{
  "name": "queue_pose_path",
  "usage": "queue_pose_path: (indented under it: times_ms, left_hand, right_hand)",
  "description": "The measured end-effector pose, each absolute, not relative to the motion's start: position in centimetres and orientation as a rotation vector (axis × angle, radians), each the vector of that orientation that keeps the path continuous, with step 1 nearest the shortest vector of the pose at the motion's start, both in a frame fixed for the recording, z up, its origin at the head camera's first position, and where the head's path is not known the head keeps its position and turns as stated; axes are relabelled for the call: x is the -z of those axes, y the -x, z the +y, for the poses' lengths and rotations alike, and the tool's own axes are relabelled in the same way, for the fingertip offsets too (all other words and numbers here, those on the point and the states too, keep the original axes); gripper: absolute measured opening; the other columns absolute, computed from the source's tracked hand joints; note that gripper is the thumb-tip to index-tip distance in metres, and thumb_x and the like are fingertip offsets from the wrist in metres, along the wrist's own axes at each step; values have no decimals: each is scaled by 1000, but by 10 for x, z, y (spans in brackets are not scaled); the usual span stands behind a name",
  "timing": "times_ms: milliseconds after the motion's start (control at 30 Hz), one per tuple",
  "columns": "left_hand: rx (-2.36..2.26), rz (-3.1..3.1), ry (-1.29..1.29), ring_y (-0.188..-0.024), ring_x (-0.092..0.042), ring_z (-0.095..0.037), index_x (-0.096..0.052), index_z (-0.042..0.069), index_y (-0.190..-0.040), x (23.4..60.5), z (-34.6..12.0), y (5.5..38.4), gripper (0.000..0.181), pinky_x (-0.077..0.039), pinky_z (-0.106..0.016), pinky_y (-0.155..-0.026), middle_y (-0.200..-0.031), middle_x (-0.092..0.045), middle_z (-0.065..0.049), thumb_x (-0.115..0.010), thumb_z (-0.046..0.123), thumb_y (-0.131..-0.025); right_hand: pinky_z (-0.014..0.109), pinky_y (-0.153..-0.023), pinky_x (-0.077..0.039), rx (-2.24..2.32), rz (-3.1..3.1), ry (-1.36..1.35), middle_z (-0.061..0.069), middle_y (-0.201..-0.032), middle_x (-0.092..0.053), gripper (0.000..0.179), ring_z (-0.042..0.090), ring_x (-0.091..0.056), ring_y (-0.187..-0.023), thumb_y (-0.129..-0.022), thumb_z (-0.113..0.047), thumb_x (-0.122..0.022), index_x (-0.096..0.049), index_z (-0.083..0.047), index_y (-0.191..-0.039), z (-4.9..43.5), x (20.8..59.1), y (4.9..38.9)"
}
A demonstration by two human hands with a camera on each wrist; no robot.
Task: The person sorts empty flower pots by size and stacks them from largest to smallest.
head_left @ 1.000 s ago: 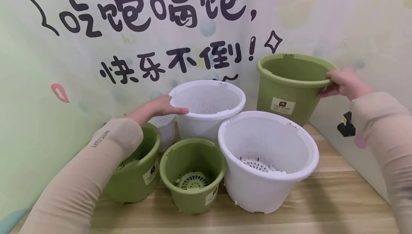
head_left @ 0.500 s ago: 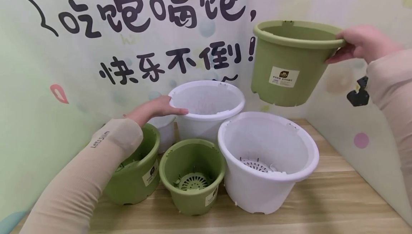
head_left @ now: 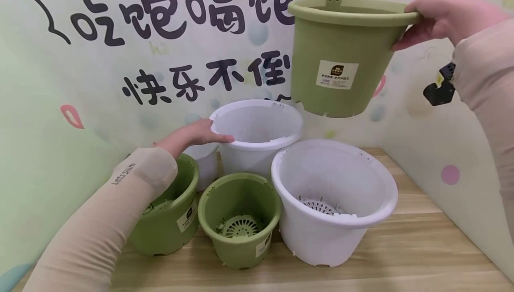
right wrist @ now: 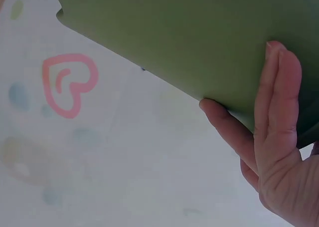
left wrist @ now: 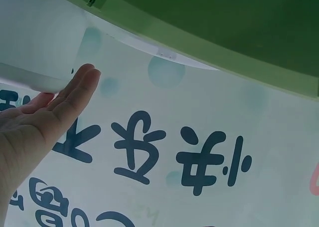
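Note:
In the head view my right hand (head_left: 445, 17) grips the right rim of a large green plastic flower pot (head_left: 333, 44), held upright in the air above the table. The right wrist view shows that hand's fingers (right wrist: 283, 97) against the pot's outer wall. My left hand (head_left: 201, 132) holds the left rim of a white flower pot (head_left: 253, 152) standing at the back, its thumb lying along the front of the rim. A bigger white flower pot (head_left: 321, 240) stands in front of it to the right. What lies inside the raised pot is hidden.
A small green pot (head_left: 239, 252) stands front centre. Another green pot (head_left: 168, 234) sits to its left, partly under my left sleeve, with a small white pot (head_left: 206, 167) behind. Printed cloth walls enclose the wooden table (head_left: 425, 243) at the back and sides.
My right hand has lifted the large green pot off the back right of the table, up and then leftward. The left hand has stayed on the white pot's rim.

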State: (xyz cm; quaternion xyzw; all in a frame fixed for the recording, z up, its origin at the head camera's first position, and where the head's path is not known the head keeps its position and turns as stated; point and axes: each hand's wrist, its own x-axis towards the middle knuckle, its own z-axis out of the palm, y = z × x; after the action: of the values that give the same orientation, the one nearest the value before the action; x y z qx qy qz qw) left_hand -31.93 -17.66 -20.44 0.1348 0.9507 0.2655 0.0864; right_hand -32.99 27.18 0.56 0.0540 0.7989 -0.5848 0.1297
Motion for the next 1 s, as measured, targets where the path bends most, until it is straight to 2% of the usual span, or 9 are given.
queue_pose_path:
  times_ms: [33,67,100,300,567,767,1000]
  left_hand:
    - [-792,2832,-397,-121,-42,-36,-37,-3,-133,204,-177,319,71,-31,-48,-104,-129,-45,-26,-61,42,-84]
    - [-792,2831,-391,-121,-42,-36,-37,-3,-133,204,-177,319,71,-31,-48,-104,-129,-46,-26,-61,42,-84]
    - [-792,2830,-383,-121,-42,-36,-37,-4,-132,204,-177,319,72,-31,-49,-104,-129,-46,-26,-61,43,-83]
    - [-782,2829,-348,-120,-43,-37,-36,-7,-132,203,-178,317,75,-32,-49,-104,-127,-46,-27,-61,44,-83]
    - [-804,2822,-344,-122,-41,-37,-33,-7,-134,204,-179,318,79,-32,-48,-104,-130,-44,-27,-62,45,-82]
    - [-784,2833,-319,-127,-36,-37,-25,-6,-139,205,-178,319,88,-29,-48,-106,-137,-37,-27,-61,49,-81]
    - [-704,2873,-281,-130,-31,-39,-20,-8,-141,205,-175,319,96,-28,-48,-107,-142,-29,-28,-60,53,-80]
  right_hand:
    - [34,-79,-53,1738,2262,-182,12,-72,-66,38,27,-68,-69,-96,-13,-30,-60,-8,-72,267,-10,335]
    - [37,-79,-54,1750,2238,-193,13,-72,-65,38,30,-68,-69,-96,-11,-30,-59,-6,-71,262,-12,338]
    - [41,-71,-55,1773,2208,-198,16,-71,-64,37,32,-67,-68,-95,-10,-30,-58,-4,-71,258,-13,341]
    - [48,-70,-54,1842,2187,-159,21,-69,-61,24,36,-66,-65,-96,-11,-35,-51,-2,-81,228,-8,347]
    - [48,-68,-54,1869,2199,-91,18,-69,-60,13,35,-65,-64,-94,-7,-37,-48,-2,-91,188,1,348]
    - [45,-68,-55,1806,2275,-53,17,-66,-61,11,33,-66,-62,-95,-10,-35,-40,-4,-104,159,12,345]
    - [44,-66,-55,1797,2299,-12,15,-66,-61,10,32,-66,-59,-94,-6,-35,-39,-4,-104,139,27,340]
